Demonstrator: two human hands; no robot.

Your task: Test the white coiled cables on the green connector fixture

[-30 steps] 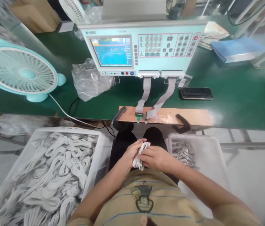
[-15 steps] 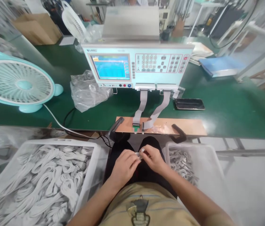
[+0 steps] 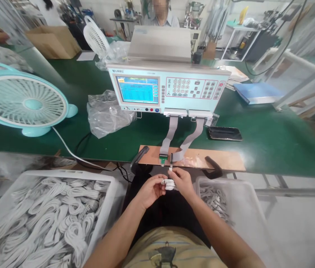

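Grasping, left hand (image 3: 147,193): the coiled white cable (image 3: 170,184) is held at its left end by curled fingertips.
Grasping, right hand (image 3: 184,182): the plug (image 3: 170,170) is pinched by the grip, the coil's right end partly covered.
Cable direction: above the lap, its visible long axis is laid crosswise; the plug is pointed away from the body at the ribbon connector (image 3: 171,158); whether it is seated cannot be told.
Crates: more cable coils are heaped in the left crate (image 3: 112,180), fewer in the right crate (image 3: 246,201).
Board: a copper-coloured strip (image 3: 230,160) is laid along the near edge, flanked by two black clamps (image 3: 213,168).
Counter: on the green counter (image 3: 271,145), a fan (image 3: 32,104), plastic bag (image 3: 107,115), tester (image 3: 168,91) and phone (image 3: 224,133) are ranged left to right.
Room: beyond, a cardboard box (image 3: 53,42) and a person (image 3: 163,18) are seen.
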